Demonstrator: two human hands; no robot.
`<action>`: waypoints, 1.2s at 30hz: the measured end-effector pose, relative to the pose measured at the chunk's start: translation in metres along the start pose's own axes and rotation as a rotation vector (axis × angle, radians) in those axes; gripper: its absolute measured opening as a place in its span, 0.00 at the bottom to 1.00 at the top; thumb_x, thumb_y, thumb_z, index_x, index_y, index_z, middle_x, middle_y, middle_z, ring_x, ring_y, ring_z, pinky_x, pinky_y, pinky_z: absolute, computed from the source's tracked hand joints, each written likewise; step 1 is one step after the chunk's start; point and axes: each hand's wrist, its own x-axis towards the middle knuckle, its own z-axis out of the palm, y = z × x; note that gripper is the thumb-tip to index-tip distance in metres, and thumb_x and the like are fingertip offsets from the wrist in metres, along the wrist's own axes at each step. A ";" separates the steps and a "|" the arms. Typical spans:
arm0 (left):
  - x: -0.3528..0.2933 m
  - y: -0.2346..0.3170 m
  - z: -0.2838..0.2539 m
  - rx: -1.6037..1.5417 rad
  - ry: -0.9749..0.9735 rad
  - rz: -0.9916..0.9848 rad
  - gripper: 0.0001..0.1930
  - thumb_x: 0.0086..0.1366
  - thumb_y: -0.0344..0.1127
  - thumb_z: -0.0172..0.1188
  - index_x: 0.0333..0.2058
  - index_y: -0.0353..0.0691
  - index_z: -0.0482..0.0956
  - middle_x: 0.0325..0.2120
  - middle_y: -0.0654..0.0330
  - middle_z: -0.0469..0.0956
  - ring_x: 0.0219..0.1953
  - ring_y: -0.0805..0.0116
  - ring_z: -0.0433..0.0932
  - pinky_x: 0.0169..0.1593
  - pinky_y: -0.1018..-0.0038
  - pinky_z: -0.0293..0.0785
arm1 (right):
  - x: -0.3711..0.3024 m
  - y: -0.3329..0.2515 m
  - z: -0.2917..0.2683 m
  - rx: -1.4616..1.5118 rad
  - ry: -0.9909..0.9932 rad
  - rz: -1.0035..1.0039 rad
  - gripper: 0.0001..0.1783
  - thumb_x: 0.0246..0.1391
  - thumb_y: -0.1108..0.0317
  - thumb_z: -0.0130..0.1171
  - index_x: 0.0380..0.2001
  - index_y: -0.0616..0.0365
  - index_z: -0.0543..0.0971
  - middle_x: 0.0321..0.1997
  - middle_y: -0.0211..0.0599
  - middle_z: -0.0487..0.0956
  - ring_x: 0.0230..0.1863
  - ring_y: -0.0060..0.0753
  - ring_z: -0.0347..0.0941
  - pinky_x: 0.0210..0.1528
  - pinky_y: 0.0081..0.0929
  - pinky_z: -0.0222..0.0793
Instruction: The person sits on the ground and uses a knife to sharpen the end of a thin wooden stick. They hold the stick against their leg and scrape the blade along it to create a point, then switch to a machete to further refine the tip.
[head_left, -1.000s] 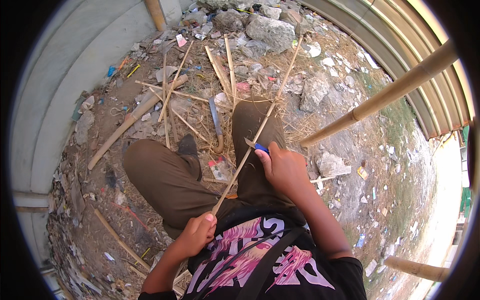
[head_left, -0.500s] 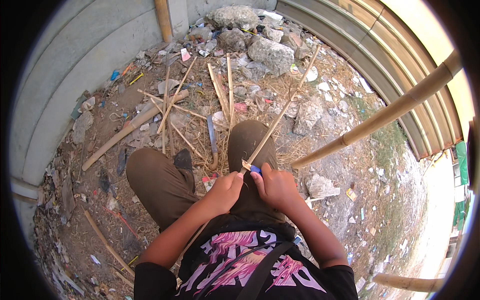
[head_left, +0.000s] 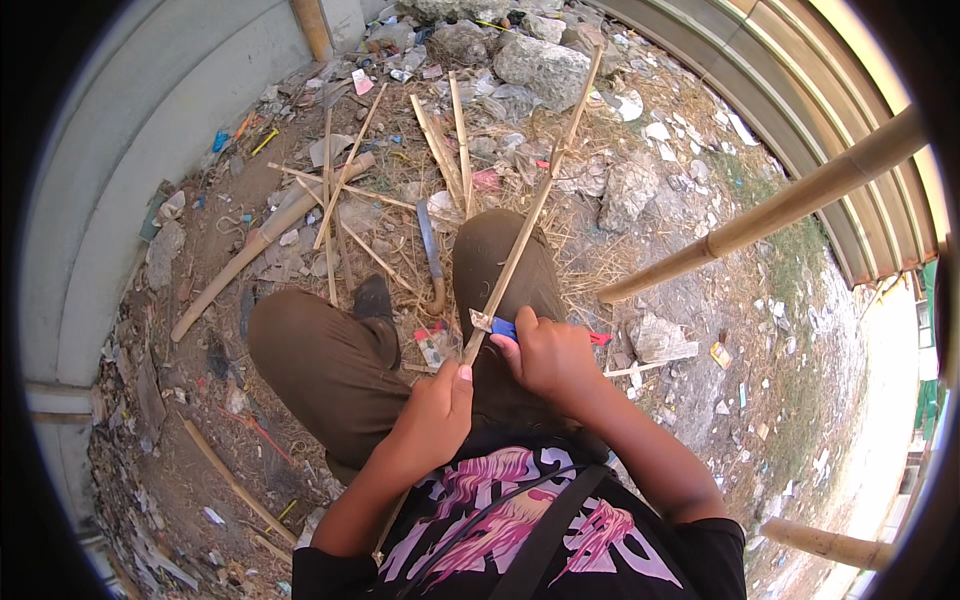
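Observation:
A long thin bamboo strip slants across my right thigh, its far end reaching up toward the rocks. My left hand is closed around the strip's near part, thumb lying along it. In my right hand is a utility knife with a blue handle and a red end that shows past the fingers. Its short blade rests against the strip, just beyond my left thumb. A sickle-like machete with a curved wooden handle lies on the ground between my knees.
Several split bamboo strips and a thick bamboo pole lie ahead on littered ground. Another bamboo pole slants in from the right. Large rocks stand at the back, near a concrete wall and a corrugated metal fence.
My left hand has drawn back toward my body, bringing the strip nearer. The knife now sits farther from my left hand along the strip, and its red end has come into sight.

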 end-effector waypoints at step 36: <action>0.026 -0.004 0.001 -0.659 -0.315 -0.471 0.19 0.77 0.51 0.39 0.29 0.47 0.59 0.17 0.71 0.55 0.14 0.82 0.51 0.16 0.80 0.48 | -0.004 -0.007 -0.025 0.164 -0.123 0.174 0.23 0.67 0.48 0.48 0.29 0.59 0.70 0.15 0.48 0.75 0.18 0.56 0.75 0.20 0.48 0.68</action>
